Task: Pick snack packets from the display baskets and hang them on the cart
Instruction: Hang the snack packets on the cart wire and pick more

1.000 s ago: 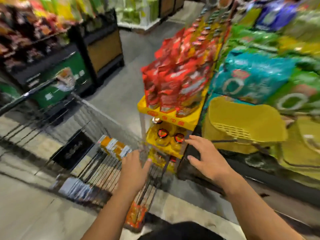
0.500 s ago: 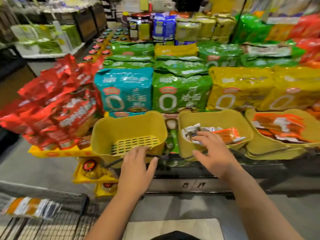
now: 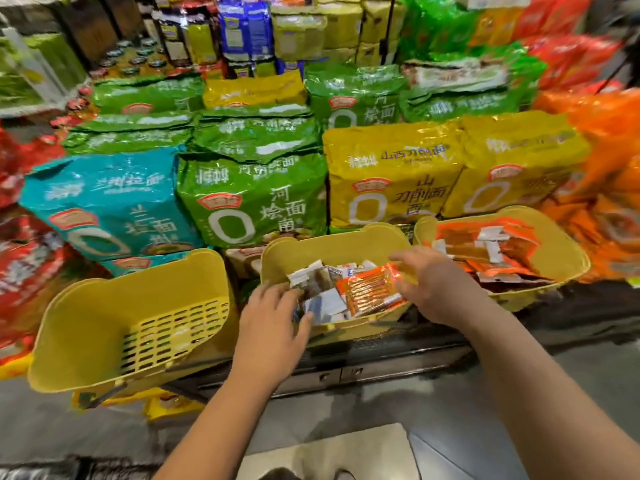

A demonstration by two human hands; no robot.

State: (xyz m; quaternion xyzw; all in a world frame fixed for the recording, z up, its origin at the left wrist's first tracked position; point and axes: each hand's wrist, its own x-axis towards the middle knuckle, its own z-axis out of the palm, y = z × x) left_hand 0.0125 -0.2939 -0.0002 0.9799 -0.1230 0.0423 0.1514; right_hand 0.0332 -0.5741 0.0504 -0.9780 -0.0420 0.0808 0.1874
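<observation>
This is a shop, a grocery aisle by the look of it. Large sealed packs in teal [image 3: 107, 206], green [image 3: 252, 202] and yellow [image 3: 391, 181] lie stacked in rows on a display, with orange bags [image 3: 606, 133] at the right and red bags [image 3: 24, 265] at the left. Yellow baskets [image 3: 86, 327] sit along its near edge, two holding small packets [image 3: 370, 292]. Lidded jars [image 3: 135, 60] stand far left.

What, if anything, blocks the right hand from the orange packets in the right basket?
Probably nothing, so yes. The right hand is at the middle basket, next to the right basket, whose top is open, with the orange packets lying uncovered inside.
</observation>
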